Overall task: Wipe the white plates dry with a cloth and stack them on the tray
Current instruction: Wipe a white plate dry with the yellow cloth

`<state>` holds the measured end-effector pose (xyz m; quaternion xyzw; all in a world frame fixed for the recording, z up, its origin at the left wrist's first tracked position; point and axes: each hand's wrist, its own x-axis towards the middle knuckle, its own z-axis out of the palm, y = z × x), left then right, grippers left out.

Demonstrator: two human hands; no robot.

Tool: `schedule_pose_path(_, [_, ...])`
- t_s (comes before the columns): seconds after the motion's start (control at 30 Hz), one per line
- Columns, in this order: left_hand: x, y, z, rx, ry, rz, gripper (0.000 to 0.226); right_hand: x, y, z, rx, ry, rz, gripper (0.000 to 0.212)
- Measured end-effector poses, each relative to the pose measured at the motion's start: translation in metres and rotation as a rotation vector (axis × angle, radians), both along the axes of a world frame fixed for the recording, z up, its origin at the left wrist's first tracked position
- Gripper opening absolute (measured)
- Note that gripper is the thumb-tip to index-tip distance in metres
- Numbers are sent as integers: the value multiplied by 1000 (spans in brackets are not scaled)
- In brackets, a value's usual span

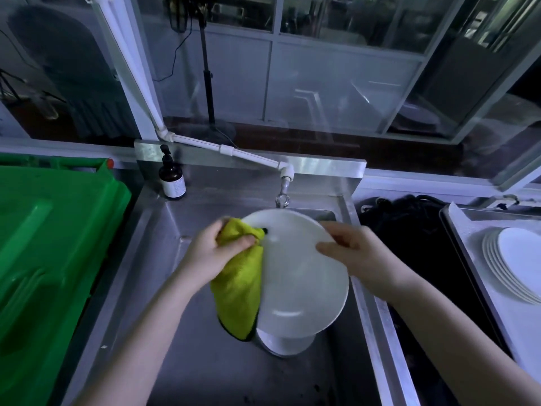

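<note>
Wiping step: left hand gripped the cloth against the plate, right hand pinching its rim; stacking on the tray presumably followed.

- hands: 2, left hand and right hand
- cloth: 1, in the left hand
- plate: 1 between the hands, rim pinched by the right hand
- lower plates: beneath the held one, at least 1, count unreadable
- stacked plates: right of the right hand, about 5 rims showing, exact number uncertain
- tray: 1, under that stack
- bottle: 1, beyond the left hand
- tap: 1, beyond both hands
- bin: 1, left of the left hand
</note>
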<state>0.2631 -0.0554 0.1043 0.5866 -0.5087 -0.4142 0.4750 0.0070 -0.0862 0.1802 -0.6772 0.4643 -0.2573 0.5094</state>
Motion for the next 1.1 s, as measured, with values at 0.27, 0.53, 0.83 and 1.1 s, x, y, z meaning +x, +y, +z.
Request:
schedule_pose_path(0.27, [1,7,-7,69,136,103,31,-1,-7,13,-85,27,79,42])
schedule_pose_path(0.53, [-5,-18,31,-118,-372,-250,31,22,-7,7,-124,285,261,18])
schedule_pose_path(0.83, [-3,5,-14,100,147,154,20,0,-19,19,-13,3,69,36])
schedule_pose_path(1.1, [-2,-15,24,-89,-347,-173,33,28,-12,14,-81,270,291,26])
